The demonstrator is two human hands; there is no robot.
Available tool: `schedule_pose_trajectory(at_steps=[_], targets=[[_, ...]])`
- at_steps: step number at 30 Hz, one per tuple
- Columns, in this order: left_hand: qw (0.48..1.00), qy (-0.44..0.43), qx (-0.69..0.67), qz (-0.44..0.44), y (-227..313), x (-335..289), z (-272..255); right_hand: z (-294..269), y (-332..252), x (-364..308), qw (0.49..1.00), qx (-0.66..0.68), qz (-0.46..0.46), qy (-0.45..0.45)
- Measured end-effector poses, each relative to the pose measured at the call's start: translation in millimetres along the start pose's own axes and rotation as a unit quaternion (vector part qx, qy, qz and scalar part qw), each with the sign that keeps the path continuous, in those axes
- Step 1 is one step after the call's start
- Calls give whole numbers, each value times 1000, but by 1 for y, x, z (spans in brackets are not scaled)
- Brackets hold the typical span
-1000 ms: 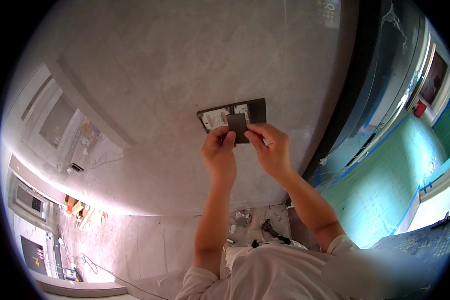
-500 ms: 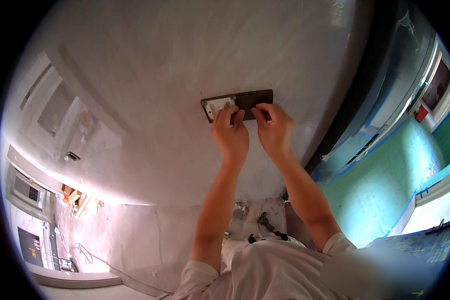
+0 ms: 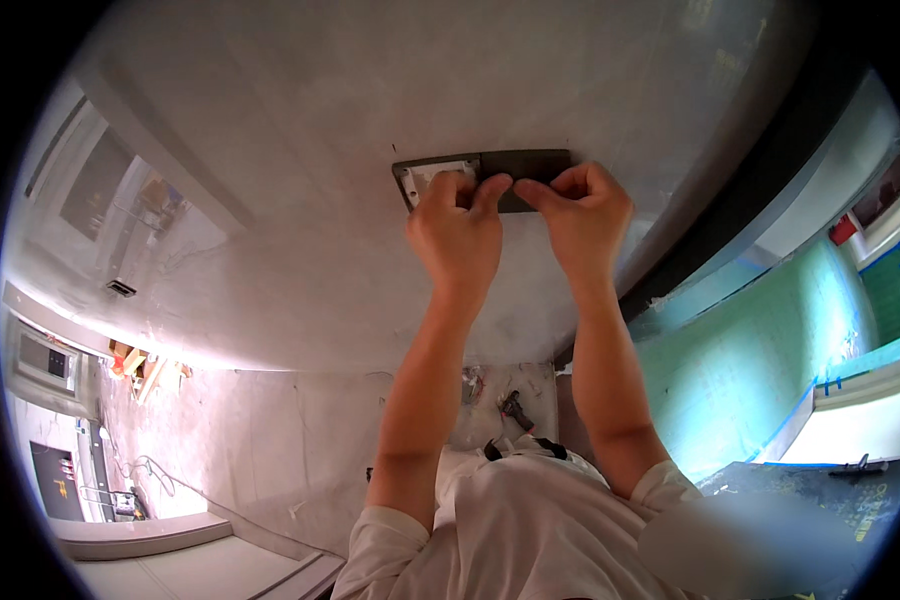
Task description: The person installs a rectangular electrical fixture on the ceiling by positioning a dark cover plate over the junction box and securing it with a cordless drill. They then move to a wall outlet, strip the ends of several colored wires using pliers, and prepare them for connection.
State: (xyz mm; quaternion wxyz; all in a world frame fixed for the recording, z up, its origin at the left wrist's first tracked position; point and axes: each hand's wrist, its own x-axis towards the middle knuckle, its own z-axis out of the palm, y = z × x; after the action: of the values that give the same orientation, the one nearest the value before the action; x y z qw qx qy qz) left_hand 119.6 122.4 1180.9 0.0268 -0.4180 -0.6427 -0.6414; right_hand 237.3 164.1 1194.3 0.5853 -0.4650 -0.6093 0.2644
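Head view: dark cover (image 3: 502, 167), previously held clear, sits in frame (image 3: 436, 157), nine-o'clock module (image 3: 415, 179) exposed, left hand (image 3: 457, 228) and right hand (image 3: 590, 215) curled, grip indeterminable.

- Drill (image 3: 515, 410) on the floor
- Green sheet (image 3: 745, 345), blue tape (image 3: 829, 384) at its edge
- Cable (image 3: 206, 500) across the floor, left
- Red object (image 3: 843, 231), far right

Smooth, glossy wall (image 3: 300, 270) — dark panel (image 3: 522, 164) matt, plastic-looking.

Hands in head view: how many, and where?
2: left hand overlapping the wall plate left of its middle, right hand at its right end. No others show.
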Motion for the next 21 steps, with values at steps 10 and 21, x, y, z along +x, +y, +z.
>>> schedule_pose_trajectory(at_steps=[10,21], targets=[[996,14,-20,84,-22,-21,-2,-7,9,-11,991,-5,-132,6],[962,-244,99,-75,-172,-195,-69,22,71,-64,895,-239,-360,-110]])
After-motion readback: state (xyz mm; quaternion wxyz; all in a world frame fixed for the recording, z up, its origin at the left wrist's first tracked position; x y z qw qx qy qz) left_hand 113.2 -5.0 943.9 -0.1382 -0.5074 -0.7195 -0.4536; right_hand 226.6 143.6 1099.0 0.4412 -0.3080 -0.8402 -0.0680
